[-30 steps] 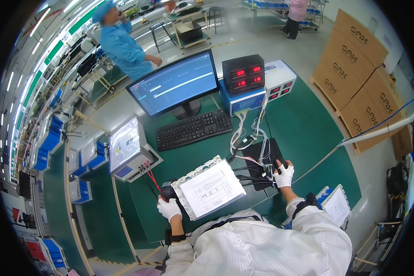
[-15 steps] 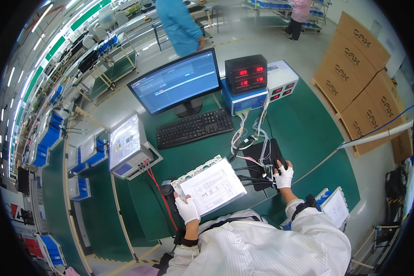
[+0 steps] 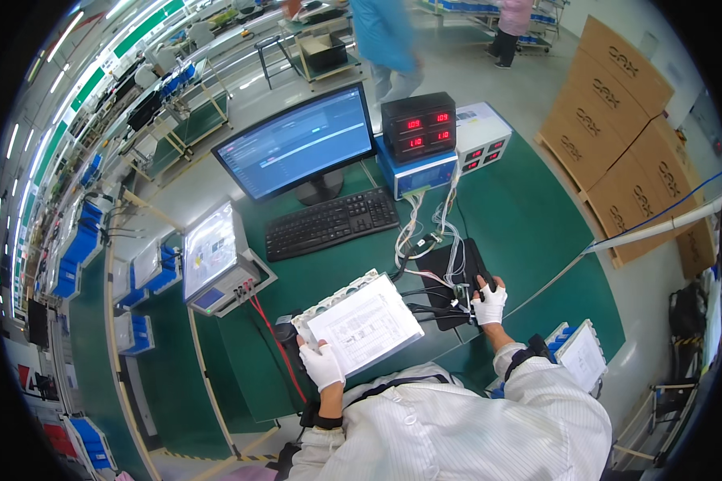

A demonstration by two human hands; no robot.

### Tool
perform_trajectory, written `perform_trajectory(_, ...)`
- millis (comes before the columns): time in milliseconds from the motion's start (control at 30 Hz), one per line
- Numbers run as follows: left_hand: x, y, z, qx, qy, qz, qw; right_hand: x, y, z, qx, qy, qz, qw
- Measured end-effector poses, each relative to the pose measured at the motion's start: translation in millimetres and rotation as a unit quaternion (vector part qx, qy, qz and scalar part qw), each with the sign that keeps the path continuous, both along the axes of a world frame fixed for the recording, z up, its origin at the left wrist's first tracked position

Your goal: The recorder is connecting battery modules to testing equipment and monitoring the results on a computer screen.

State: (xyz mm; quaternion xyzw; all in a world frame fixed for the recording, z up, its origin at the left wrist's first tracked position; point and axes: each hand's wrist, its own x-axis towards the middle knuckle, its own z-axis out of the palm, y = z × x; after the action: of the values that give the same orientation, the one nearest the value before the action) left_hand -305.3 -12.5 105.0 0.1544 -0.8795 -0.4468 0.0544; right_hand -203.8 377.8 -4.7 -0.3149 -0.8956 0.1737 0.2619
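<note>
My left hand (image 3: pixel 322 366), in a white fingerless glove, grips the near left corner of a white-framed battery pack (image 3: pixel 335 297). A printed paper sheet (image 3: pixel 365 322) lies over the pack's top. My right hand (image 3: pixel 489 305), gloved the same way, rests curled over a dark object that looks like a computer mouse (image 3: pixel 484 284), largely hidden by the fingers. Beneath it lies a black mat (image 3: pixel 437 264). Black and white cables (image 3: pixel 448 295) run across the mat between the pack and the right hand.
Beyond the pack stand a keyboard (image 3: pixel 333 224), a monitor (image 3: pixel 297 144) and stacked meters (image 3: pixel 419 127) with red digits. A boxy tester (image 3: pixel 217 255) with red leads is at left. Another pack (image 3: pixel 582 358) sits at lower right. Cartons (image 3: pixel 602 104) rise at right; a person in blue (image 3: pixel 383 40) is behind.
The view has shifted slightly, moving the bench things a little left. The person in blue has walked rightward behind the monitor. Both my hands keep their places on the pack and mouse.
</note>
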Motion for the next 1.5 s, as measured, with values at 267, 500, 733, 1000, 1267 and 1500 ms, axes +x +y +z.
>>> perform_trajectory(267, 0.0, 3.1, 7.7, 0.031, -0.015, 0.004, 0.999, -1.0, -0.7, 2.3, -0.006, -0.001, -0.001, 1.0)
perform_trajectory(500, 1.1, 4.1, 10.5, 0.015, -0.03, 0.001, 0.999, -1.7, -1.5, 4.7, -0.005, -0.009, -0.009, 1.0)
perform_trajectory(733, -0.4, 0.7, 0.6, 0.018, -0.005, -0.004, 1.0, -0.6, 0.0, 2.3, 0.003, -0.004, 0.0, 1.0)
perform_trajectory(1000, -0.9, -0.8, -5.9, 0.015, -0.008, 0.003, 1.0, -1.6, -0.2, -0.6, -0.002, -0.02, -0.034, 0.999)
perform_trajectory(1267, 0.3, -1.7, -7.5, 0.014, 0.016, -0.011, 1.0, -2.3, 1.4, -0.8, 0.025, -0.001, -0.032, 0.999)
perform_trajectory(1500, -0.3, -1.6, -5.9, 0.0, -0.004, -0.009, 1.0, -2.3, 1.4, -0.2, 0.023, -0.004, -0.041, 0.999)
